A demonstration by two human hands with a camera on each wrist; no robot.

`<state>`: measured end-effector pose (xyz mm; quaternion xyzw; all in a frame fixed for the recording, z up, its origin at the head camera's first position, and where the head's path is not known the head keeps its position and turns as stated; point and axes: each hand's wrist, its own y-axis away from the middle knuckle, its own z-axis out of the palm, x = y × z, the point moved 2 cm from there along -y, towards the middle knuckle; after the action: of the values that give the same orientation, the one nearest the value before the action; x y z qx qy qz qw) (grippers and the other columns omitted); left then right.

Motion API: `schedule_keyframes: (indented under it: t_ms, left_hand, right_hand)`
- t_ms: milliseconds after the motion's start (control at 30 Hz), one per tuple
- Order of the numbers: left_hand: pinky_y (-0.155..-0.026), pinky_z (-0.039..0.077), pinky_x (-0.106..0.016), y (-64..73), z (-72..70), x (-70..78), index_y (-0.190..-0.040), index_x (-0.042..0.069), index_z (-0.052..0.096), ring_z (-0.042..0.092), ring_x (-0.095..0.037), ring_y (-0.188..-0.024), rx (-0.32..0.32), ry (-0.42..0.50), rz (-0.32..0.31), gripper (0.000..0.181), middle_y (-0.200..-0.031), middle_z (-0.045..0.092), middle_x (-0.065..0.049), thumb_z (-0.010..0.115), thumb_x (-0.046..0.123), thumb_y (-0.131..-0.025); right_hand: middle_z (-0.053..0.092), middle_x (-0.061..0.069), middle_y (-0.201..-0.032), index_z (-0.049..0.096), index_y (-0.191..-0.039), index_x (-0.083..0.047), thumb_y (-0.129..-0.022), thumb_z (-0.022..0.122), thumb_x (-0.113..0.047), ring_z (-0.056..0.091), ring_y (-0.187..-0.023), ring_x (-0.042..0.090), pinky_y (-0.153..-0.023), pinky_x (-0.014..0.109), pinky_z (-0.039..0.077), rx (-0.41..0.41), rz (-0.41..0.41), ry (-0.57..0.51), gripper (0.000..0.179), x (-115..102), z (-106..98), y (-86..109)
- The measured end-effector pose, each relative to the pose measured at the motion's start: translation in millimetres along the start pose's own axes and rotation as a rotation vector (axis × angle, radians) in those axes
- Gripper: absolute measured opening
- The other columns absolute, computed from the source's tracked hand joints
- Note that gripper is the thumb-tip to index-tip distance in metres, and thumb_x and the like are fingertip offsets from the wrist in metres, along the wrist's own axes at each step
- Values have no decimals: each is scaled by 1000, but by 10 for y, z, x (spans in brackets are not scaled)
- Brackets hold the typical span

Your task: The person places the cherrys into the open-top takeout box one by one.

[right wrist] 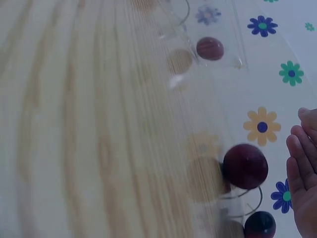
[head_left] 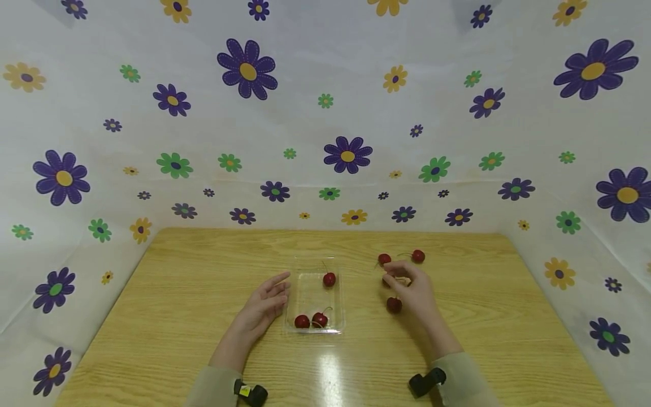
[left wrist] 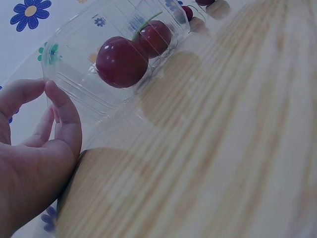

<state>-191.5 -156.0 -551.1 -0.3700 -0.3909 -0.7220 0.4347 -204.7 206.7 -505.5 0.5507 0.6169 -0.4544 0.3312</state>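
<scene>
A clear plastic box [head_left: 316, 330] on the table holds three dark red cherries: one near its far right corner [head_left: 329, 279] and two by its front wall, a left one [head_left: 302, 321] and a right one [head_left: 320, 320]. My left hand [head_left: 264, 308] is beside the box, relaxed fingers bent, fingertips right at its left wall. To the right, my right hand [head_left: 414, 288] hovers over loose cherries, thumb and forefinger apart, nothing seen between them. One cherry [head_left: 387, 281] lies just under those fingertips, partly hidden. Another cherry [head_left: 394, 305] sits nearer me, below the thumb.
Beyond the right hand lie two more stemmed cherries, a left one [head_left: 384, 259] and a right one [head_left: 418, 256]. The wooden table [head_left: 203, 271] is bordered by a flower-printed white cloth [head_left: 305, 124] at the back and sides. Each sleeve carries a black wrist camera.
</scene>
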Motion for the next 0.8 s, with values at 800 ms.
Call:
schedule_keyframes:
  t_ms: [800]
  left_hand:
    - [-87,53,-17,-14,-2,-18,-163,2,33,59,-6,-107,2,4,2,64,-125,55,4,53,-10,-103]
  right_hand:
    - [73,23,-118,74,-118,2,-100,73,-8,57,-94,-11,-96,10,42,106,53,105,20,209,-407,-188]
